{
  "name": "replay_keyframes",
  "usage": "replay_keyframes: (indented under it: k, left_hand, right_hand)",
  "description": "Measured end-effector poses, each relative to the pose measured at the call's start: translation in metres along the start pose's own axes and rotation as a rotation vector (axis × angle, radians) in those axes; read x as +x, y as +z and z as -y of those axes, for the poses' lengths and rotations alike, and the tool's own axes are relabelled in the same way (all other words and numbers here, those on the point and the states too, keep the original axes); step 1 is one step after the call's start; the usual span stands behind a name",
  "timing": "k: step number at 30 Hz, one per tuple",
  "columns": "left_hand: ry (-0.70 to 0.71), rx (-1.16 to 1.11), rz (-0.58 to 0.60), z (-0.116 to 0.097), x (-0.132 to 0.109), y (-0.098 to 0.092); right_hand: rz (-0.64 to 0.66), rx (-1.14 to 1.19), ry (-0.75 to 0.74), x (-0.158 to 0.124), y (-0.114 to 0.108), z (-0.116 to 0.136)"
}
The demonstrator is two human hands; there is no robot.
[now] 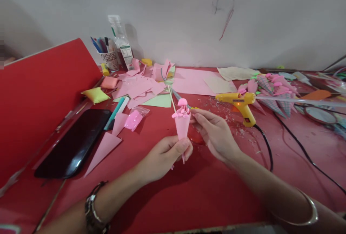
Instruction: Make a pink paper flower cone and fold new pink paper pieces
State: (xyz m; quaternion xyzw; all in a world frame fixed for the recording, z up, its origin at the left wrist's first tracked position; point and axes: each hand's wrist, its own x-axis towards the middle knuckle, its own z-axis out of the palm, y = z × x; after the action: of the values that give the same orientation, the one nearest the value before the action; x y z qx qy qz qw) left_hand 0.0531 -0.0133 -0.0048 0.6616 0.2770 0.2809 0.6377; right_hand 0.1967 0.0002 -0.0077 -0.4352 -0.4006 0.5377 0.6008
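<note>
My left hand (pixel 170 153) is closed around the lower part of a pink paper cone (pixel 182 127), which stands upright with its tip pointing down. Bright pink clay (pixel 181 108) lines the cone's rim, with a rounded lump on top. Thumb and fingertips of my right hand (pixel 213 129) are pinched together at the right side of the rim; what they hold, if anything, is too small to make out. Behind the cone, a thin stick (pixel 171 97) and scissors (pixel 178 97) are partly hidden.
Right of my hands, a yellow glue gun (pixel 239 104) with a lit orange light trails a black cord. Several finished cones (pixel 275 90) lie beyond it. Pink paper scraps (pixel 139 86), a clay packet (pixel 134 118), markers (pixel 116 113) and a phone (pixel 74 144) are at left.
</note>
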Motion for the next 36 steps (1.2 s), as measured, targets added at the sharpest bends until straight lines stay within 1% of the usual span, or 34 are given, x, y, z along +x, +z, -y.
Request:
replay_keyframes:
  k: [2, 5, 8, 12, 15, 17, 21, 30, 33, 36]
  left_hand:
    - [-0.023, -0.001, -0.013, -0.001, 0.000, 0.001]
    - [-0.043, -0.001, -0.037, -0.001, 0.001, 0.002]
    - [-0.045, 0.014, -0.041, 0.000, 0.001, 0.003]
    - [-0.044, 0.023, -0.023, 0.002, 0.002, 0.003]
    - [-0.047, 0.040, -0.022, 0.002, 0.002, 0.004]
    - [-0.050, 0.050, -0.020, 0.002, 0.001, 0.004]
    - [-0.056, 0.054, -0.014, 0.001, 0.000, 0.005]
    - [-0.065, 0.090, -0.032, -0.001, 0.000, 0.006]
    - [-0.067, 0.085, -0.049, -0.001, -0.001, 0.006]
    - [-0.057, 0.068, -0.059, 0.000, 0.000, 0.006]
  right_hand:
    - [-0.048, 0.005, -0.052, 0.001, -0.001, 0.001]
    - [-0.051, -0.028, -0.158, -0.001, -0.001, 0.006]
    - [-0.077, -0.241, -0.302, -0.007, 0.000, 0.012]
    - [-0.080, -0.558, -0.559, -0.014, 0.002, 0.017]
    - [-0.052, -0.686, -0.712, -0.015, 0.002, 0.019]
    - [-0.050, -0.731, -0.770, -0.015, 0.001, 0.020]
    - [-0.059, -0.771, -0.804, -0.016, 0.001, 0.020]
    - [-0.038, -0.749, -0.722, -0.017, 0.002, 0.019]
    - [-0.008, -0.730, -0.712, -0.017, 0.002, 0.020]
    - [0.057, -0.661, -0.669, -0.017, 0.001, 0.018]
